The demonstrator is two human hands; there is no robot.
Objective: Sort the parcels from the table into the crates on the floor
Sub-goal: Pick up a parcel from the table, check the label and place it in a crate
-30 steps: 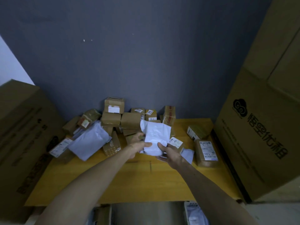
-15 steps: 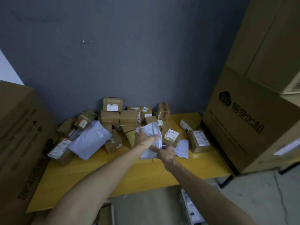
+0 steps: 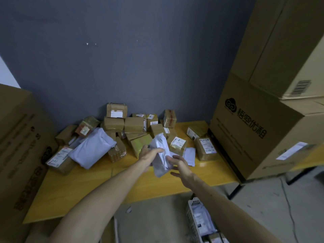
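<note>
Both hands are meeting above the yellow counter (image 3: 98, 186): our left hand (image 3: 149, 153) is curling its fingers (image 3: 158, 150) around a white mailer (image 3: 162, 155), while our right hand (image 3: 180, 164) is lying loosely spread, touching it at four o'clock. Brown parcels (image 3: 131, 124) are crowding twelve o'clock against the grey wall (image 3: 140, 58); a white crate (image 3: 194, 218) is sitting on the floor (image 3: 263, 207) at five o'clock.

- Two forearms in shot, both bare right down to the bottom edge, no sleeve showing on either.
- Left hand (image 3: 149, 154): bare, no glove, no ring to be seen, and no watch or band at the wrist.
- Right hand (image 3: 180, 164): bare as well, wrist plain, nothing strapped on.
- Dim light, so finer detail on the fingers (image 3: 175, 173) can't be made out.
</note>
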